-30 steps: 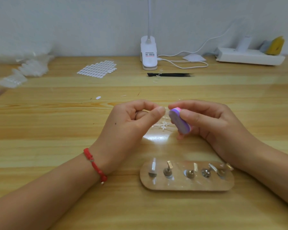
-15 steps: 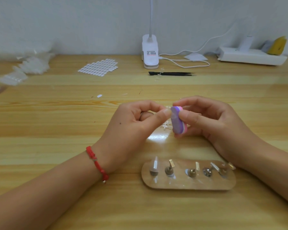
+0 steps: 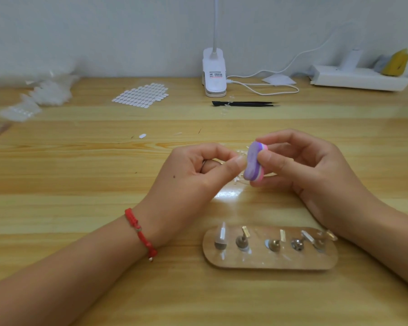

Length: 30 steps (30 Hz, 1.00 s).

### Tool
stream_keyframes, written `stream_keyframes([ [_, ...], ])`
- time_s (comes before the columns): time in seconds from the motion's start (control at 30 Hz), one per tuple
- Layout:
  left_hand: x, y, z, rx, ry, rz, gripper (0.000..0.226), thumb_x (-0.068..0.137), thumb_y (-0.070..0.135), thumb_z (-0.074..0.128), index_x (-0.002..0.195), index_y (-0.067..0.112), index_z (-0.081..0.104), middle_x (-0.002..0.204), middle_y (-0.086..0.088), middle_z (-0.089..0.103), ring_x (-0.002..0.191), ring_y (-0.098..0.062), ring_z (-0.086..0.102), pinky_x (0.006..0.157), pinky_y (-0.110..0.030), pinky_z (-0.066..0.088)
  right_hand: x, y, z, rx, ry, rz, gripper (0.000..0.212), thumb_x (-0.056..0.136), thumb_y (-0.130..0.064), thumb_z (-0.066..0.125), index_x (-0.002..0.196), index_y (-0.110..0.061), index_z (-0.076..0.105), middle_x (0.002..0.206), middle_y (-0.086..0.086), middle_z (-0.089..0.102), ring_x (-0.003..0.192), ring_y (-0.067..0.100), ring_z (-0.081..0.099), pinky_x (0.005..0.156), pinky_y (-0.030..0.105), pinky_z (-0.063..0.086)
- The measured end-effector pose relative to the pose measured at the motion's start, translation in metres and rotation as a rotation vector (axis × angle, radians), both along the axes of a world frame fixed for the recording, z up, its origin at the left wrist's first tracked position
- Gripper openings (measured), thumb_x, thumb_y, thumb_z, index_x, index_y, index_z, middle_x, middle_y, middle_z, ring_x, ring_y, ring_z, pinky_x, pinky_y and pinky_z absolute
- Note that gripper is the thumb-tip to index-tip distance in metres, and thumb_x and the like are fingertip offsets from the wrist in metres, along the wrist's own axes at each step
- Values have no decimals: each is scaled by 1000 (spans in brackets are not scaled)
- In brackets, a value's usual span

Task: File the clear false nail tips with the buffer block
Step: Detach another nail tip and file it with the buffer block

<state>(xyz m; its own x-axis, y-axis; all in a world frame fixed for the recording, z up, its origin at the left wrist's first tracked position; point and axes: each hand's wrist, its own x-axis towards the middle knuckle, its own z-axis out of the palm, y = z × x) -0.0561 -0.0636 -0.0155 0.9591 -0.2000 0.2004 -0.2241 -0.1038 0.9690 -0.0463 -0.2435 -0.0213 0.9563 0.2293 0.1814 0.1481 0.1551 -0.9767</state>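
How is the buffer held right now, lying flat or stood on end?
On end: the buffer stands nearly upright, pinched by the right hand, its purple face turned toward the left hand.

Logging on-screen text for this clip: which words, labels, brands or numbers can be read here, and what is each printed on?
Sticker on the white clip-on desk lamp base: several lines of dark print, too small and blurred to read.
Purple and pink buffer block: no text visible.
White power strip: no text visible.
Oval wooden nail stand: no text visible.
Nothing in this frame is legible.
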Motion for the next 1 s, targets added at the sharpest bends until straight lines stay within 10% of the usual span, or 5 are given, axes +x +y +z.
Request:
stream_keyframes([
  [1.0, 1, 1, -1, 10, 7, 43, 13, 85, 20, 64, 74, 14, 67, 43, 10, 24, 40, -4, 19, 41, -12, 24, 1, 1, 1, 60, 31, -39, 23, 58, -24, 78, 78, -17, 69, 79, 10, 70, 68, 23, 72, 61, 27, 57],
])
